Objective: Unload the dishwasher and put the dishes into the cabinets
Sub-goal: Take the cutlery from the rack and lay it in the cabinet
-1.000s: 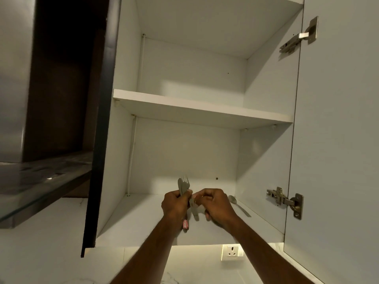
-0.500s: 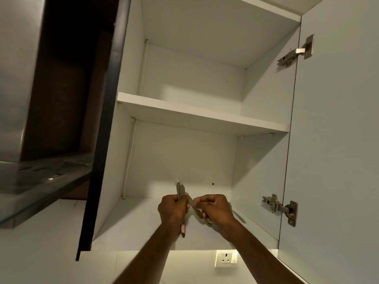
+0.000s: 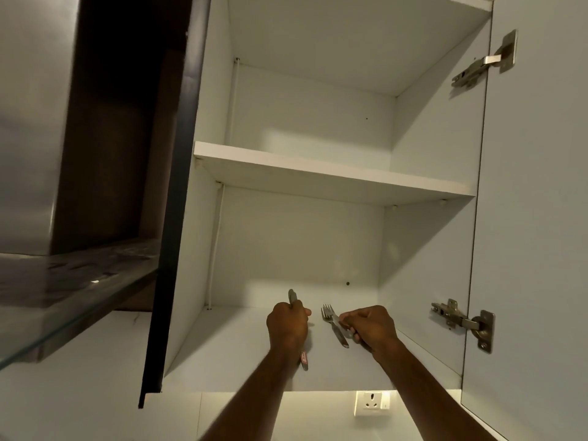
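Both hands reach up into the lower compartment of an open white wall cabinet (image 3: pixel 254 361). My left hand (image 3: pixel 288 324) is closed around a metal utensil (image 3: pixel 304 361); its tip pokes out above the fist and its handle end, with a small red label, hangs below. My right hand (image 3: pixel 369 327) grips the handle of a metal fork (image 3: pixel 331 321) whose tines point toward the cabinet's back wall, low over the bottom shelf. The two hands are apart by about a hand's width.
A middle shelf (image 3: pixel 318 176) divides the cabinet. The open door (image 3: pixel 534 218) with two metal hinges stands on the right. A dark panel edge (image 3: pixel 171 218) and a glass range hood (image 3: pixel 63 297) are on the left. A wall socket (image 3: pixel 370 404) sits below the cabinet.
The hands were together on the bundle of cutlery; now they have parted, the right hand taking the fork to the right, the left keeping the other utensil.
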A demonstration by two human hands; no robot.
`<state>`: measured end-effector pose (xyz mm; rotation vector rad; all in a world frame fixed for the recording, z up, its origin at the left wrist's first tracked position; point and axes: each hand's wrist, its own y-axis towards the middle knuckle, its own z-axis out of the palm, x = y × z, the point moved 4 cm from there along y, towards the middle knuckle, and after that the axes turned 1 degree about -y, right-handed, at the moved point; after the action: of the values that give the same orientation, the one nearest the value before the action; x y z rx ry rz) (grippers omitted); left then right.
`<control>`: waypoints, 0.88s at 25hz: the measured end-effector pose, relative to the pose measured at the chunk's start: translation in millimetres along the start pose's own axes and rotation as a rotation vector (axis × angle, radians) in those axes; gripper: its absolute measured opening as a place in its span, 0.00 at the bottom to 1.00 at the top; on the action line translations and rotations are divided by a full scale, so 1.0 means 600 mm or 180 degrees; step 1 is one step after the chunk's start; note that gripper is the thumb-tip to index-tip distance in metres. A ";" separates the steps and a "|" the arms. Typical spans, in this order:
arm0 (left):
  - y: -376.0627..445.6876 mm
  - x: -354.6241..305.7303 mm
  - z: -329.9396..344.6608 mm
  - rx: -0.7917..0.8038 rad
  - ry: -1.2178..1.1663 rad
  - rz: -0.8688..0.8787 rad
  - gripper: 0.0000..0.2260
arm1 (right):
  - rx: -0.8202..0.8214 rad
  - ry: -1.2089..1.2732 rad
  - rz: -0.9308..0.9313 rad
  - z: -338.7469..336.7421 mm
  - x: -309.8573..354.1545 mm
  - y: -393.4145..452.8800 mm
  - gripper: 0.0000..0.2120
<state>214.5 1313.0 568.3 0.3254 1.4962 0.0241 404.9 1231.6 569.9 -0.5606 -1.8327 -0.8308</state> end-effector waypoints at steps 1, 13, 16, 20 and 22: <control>-0.001 -0.001 0.000 -0.0008 -0.0045 -0.0041 0.24 | 0.0017 -0.0021 -0.0012 0.001 0.000 0.001 0.05; 0.000 0.007 0.005 0.0023 -0.0076 0.0032 0.23 | 0.0108 -0.1077 -0.0360 0.010 0.006 0.002 0.05; 0.005 0.008 0.003 0.0027 -0.0178 0.0036 0.19 | 0.0003 -0.0823 -0.0369 0.007 0.010 -0.005 0.06; -0.008 -0.002 -0.006 -0.0042 0.0006 0.0172 0.09 | -0.0128 0.0367 -0.1071 -0.003 0.055 -0.047 0.04; -0.013 -0.006 -0.004 0.0025 0.0016 0.0402 0.08 | 0.0251 0.0503 -0.1408 0.012 0.073 -0.073 0.05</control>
<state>210.2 1305.3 570.1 0.4262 1.4791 0.1198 352.9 1208.9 595.9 -0.0310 -1.8582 -1.0554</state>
